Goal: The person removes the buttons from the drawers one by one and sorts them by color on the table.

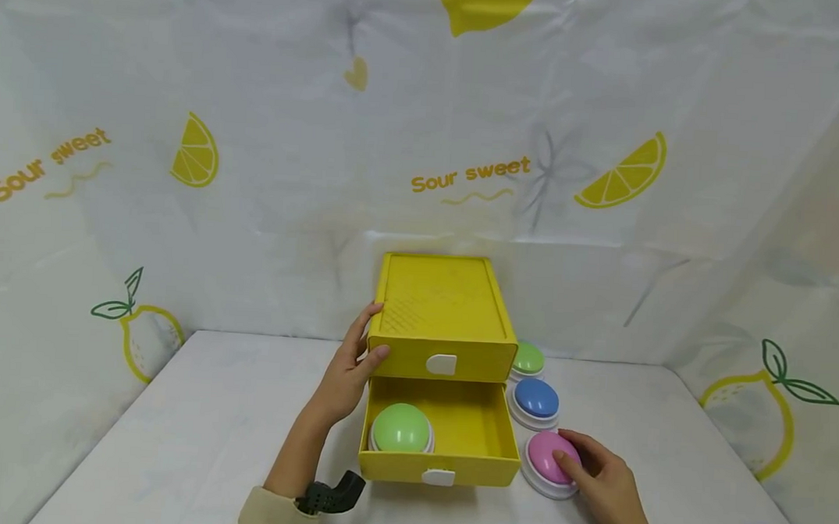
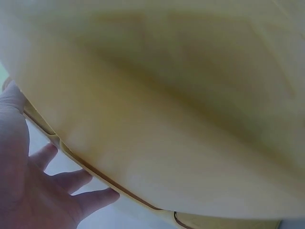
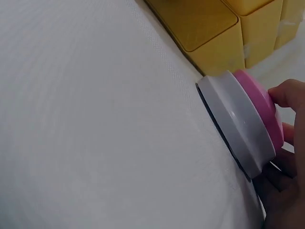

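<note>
Behind the yellow cabinet (image 1: 446, 294), farther off than the right grip (image 1: 601, 475), the far green button (image 1: 529, 357) had part of its white base out of my sight. Below and to the right of the left grip (image 1: 347, 378), the near green button (image 1: 401, 428) had its lower base hidden by the front of the open drawer (image 1: 477, 472). The right grip covered part of the pink button (image 1: 548, 457). Down from the left grip, the sleeve (image 1: 276, 515) was cut off. In the left wrist view, the cabinet above that grip was badly blurred.
</note>
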Tool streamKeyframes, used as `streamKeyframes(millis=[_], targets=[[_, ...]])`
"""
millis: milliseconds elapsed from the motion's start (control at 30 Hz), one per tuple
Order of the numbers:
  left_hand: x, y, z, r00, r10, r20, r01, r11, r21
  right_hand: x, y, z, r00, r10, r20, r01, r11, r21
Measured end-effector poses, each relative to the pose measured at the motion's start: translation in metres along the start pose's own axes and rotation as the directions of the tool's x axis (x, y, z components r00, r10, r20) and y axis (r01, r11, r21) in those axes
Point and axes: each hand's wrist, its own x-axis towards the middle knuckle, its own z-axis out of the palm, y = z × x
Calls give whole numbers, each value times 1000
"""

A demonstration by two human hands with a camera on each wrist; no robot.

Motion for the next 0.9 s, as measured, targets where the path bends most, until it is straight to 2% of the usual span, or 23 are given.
streamKeyframes(millis=[167, 300, 367, 433, 600, 900], targets=[[0, 0, 0, 1000, 10, 8, -10, 1000, 5, -7, 3, 2, 999, -40, 0, 40, 999, 17], [-2, -2, -2, 1000, 11, -1, -11, 1000, 5, -12, 4, 5, 990, -138, -31, 138, 990, -4], [-3, -2, -2, 1000, 10, -11, -10, 1000, 3, -13, 6, 8, 979, -197, -57, 196, 980, -27], [-4, -3, -2, 1000, 8, -15, -8, 1000, 2, -13, 7, 10, 972, -222, -72, 219, 975, -44], [-2, -2, 1, 1000, 7, 6, -7, 1000, 1, -13, 6, 11, 975, -203, -87, 198, 978, -65], [0, 0, 2, 1000, 16, -5, -16, 1000, 8, -9, -4, 18, 982, -172, -83, 167, 984, -56]])
